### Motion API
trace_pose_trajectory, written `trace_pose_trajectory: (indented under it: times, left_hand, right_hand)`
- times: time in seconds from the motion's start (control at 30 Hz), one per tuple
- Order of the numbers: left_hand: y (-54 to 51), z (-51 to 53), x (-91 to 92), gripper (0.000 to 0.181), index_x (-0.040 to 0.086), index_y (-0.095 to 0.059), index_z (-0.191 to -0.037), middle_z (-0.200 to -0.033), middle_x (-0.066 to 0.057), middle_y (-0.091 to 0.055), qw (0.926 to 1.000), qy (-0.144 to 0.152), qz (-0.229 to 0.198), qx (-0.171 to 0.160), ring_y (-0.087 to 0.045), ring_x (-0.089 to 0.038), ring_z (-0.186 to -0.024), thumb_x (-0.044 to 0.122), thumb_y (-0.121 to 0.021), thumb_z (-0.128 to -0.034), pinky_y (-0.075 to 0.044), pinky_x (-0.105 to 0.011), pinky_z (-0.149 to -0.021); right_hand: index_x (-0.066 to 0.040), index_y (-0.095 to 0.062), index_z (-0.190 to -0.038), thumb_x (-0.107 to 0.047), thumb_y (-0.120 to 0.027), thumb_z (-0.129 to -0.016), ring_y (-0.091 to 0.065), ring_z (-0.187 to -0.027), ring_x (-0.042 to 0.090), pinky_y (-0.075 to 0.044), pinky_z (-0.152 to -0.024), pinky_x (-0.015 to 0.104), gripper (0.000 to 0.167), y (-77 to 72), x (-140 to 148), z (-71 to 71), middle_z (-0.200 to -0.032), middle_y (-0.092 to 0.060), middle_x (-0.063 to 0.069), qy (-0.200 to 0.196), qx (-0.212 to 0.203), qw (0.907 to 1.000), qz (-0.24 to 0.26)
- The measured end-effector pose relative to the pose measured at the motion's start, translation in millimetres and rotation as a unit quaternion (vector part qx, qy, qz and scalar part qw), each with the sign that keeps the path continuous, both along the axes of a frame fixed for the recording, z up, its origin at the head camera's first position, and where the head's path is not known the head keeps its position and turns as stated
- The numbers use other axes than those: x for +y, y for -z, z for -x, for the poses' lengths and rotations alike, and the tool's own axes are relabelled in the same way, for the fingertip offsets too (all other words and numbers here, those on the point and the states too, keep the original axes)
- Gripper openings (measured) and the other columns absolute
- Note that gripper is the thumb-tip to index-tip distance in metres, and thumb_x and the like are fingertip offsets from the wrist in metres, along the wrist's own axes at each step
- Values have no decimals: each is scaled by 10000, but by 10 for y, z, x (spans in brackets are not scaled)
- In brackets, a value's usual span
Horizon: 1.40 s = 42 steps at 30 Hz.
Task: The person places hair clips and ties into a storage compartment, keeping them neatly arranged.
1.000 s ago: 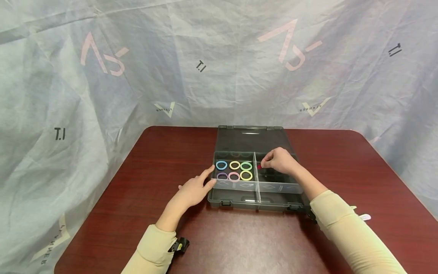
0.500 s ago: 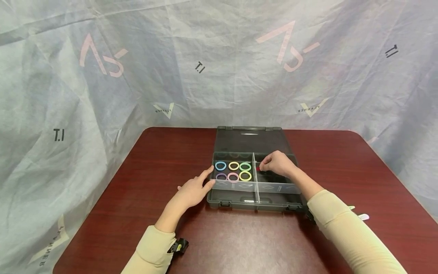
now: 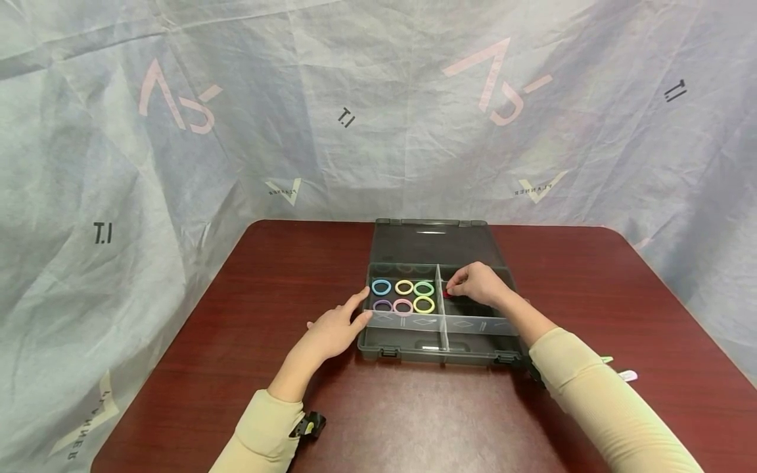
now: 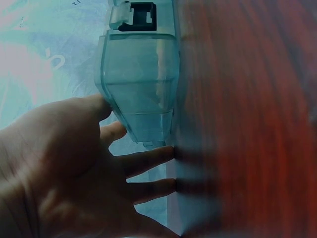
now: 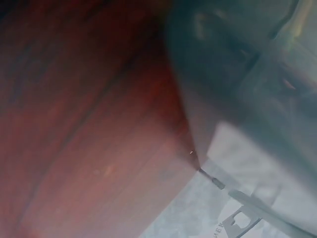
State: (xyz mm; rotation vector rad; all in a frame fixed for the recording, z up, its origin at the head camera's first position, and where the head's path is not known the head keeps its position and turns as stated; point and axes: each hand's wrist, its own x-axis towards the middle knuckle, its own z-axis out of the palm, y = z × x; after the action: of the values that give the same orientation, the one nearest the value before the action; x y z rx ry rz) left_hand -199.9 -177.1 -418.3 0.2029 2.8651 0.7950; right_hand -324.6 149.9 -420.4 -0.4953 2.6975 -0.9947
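Observation:
A clear grey divided box (image 3: 402,353) lies on the table with its lid (image 3: 434,246) folded back. Several coloured rings that look like hair ties, including a blue one (image 3: 374,288), fill its left compartment in two rows. My right hand (image 3: 481,286) reaches into the right compartment, pinching a small red item (image 3: 447,294) near the divider; its kind is too small to tell. Straight fingers of my left hand (image 3: 332,330) rest against the box's left side. In the left wrist view they spread by the box wall (image 4: 141,74). The right wrist view shows no hand.
A pale, clip-like item (image 3: 628,376) and a green one (image 3: 607,359) lie right of the box, partly behind the right sleeve. The dark red table (image 3: 296,263) extends around the box, with a printed grey cloth (image 3: 378,151) hanging behind.
My right hand has shifted slightly left and nearer, lowering the red item beside the divider. My left hand keeps its place at the box's side.

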Motion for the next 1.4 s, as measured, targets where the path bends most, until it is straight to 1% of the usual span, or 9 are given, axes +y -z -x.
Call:
trace_pose_trajectory:
  times: [0.1, 0.23, 0.33, 0.47, 0.7, 0.9, 1.1, 1.23, 1.4]
  left_hand:
    - [4, 0, 6, 612, 341, -247, -1621, -1519, -202, -461, 10000, -3, 16, 7, -406, -432, -1406, 510, -435, -1064, -180, -854, -979]
    - [-2, -4, 13, 610, 337, -248, -1621, -1519, -205, -461, 10000, 15, 12, 1, -402, -433, -1408, 507, -432, -1065, -178, -854, -980]
    - [-14, -9, 13, 611, 341, -242, -1623, -1522, -203, -456, 10000, 11, -13, -38, -395, -431, -1413, 505, -434, -1066, -169, -853, -984]
    - [-23, -5, 10, 609, 342, -243, -1622, -1521, -201, -459, 10000, -2, 6, -56, -398, -431, -1411, 501, -436, -1067, -178, -852, -981]
    - [-32, 4, 12, 621, 335, -237, -1625, -1524, -202, -456, 10000, 15, 31, -68, -405, -441, -1403, 502, -443, -1063, -186, -852, -977]
    - [-33, -6, 3, 622, 335, -227, -1627, -1526, -204, -453, 9999, 36, 53, -88, -402, -442, -1404, 504, -436, -1066, -180, -853, -978]
    - [-44, -3, 0, 622, 329, -230, -1627, -1528, -204, -450, 10000, 55, 39, -72, -408, -454, -1396, 494, -442, -1066, -174, -855, -977]
    - [-52, 1, 8, 623, 330, -227, -1627, -1531, -205, -445, 9999, 47, 54, -97, -402, -453, -1400, 492, -443, -1066, -174, -853, -980]
    - [-44, 0, 12, 626, 332, -225, -1628, -1535, -202, -441, 9999, 39, 46, -127, -401, -448, -1403, 498, -443, -1065, -173, -852, -982]
  right_hand:
    - [-130, -802, -948, -181, -738, -941, -632, -1081, 304, -506, -899, 492, 82, 4, 11, 9, -1036, -733, 39, 31, -5, 10000, 19]
    - [-124, -806, -955, -195, -750, -933, -640, -974, 248, -504, -856, 447, 93, -18, 43, 18, -964, -738, 17, 17, 30, 9999, 112]
    - [-102, -805, -979, -198, -752, -934, -627, -947, 234, -494, -844, 429, 119, -83, 86, 11, -986, -734, 37, -28, 107, 9995, 301]
    - [-62, -791, -1043, -216, -735, -953, -622, -1002, 250, -498, -858, 434, 187, -223, 190, -21, -1067, -715, 77, -103, 226, 9983, 526]
    - [-66, -783, -1074, -271, -730, -959, -646, -935, 240, -500, -774, 373, 241, -446, 542, -125, -1037, -732, 66, 25, 643, 9974, 333]
    - [-74, -775, -1081, -331, -717, -965, -654, -936, 195, -505, -780, 361, 289, -546, 969, -273, -1024, -747, 57, 50, 694, 9975, 136]
    - [-90, -783, -1044, -318, -741, -944, -631, -920, 118, -494, -774, 309, 252, -478, 1405, -457, -1005, -755, 55, 25, 417, 9991, -57]
    - [-80, -780, -1011, -244, -760, -923, -619, -840, 67, -490, -728, 258, 187, -344, 1638, -585, -948, -759, 42, -181, 251, 9995, -6]
    - [-85, -770, -986, -187, -755, -923, -600, -808, 71, -495, -704, 263, 121, -205, 1820, -738, -919, -748, 37, -512, -45, 9985, 161]
